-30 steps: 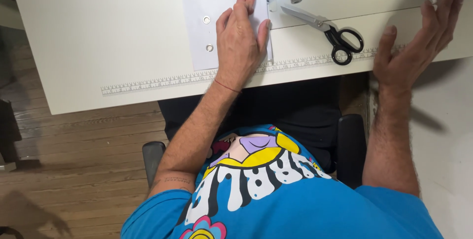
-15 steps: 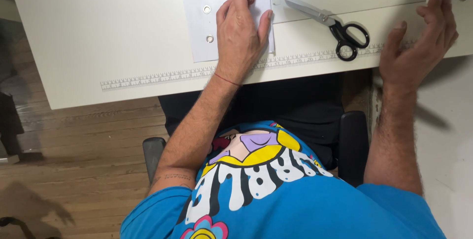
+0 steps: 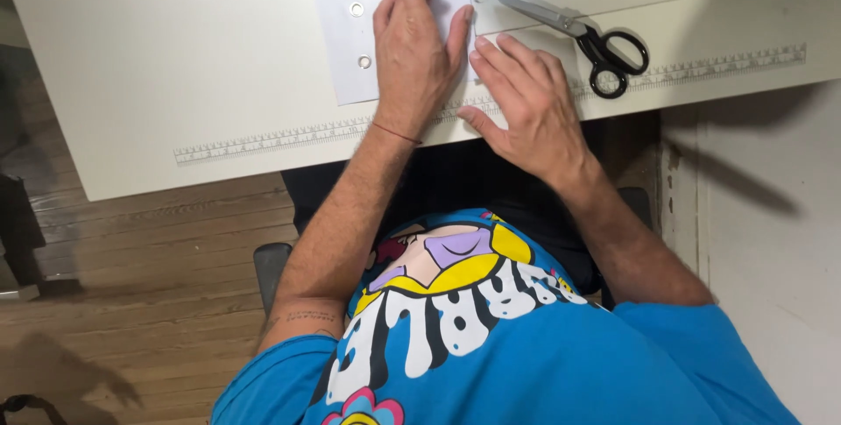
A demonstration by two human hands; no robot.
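head view: left hand [image 3: 416, 44] flat, fingers spread, pressing white sheet [image 3: 346, 48] with two metal eyelets [image 3: 356, 10] near bench [image 3: 158, 66] far edge. right hand [image 3: 526, 101] open, palm down just beside it at front edge, gripping nothing. black-handled scissors [image 3: 578, 35] lie right, untouched.

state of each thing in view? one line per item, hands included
left hand: flat, palm down on the white sheet
right hand: open, fingers spread, resting on the table edge beside the left hand
white sheet: lying flat, two metal eyelets showing, partly covered
scissors: closed, lying on the table, untouched
white table: ruler strip along its near edge
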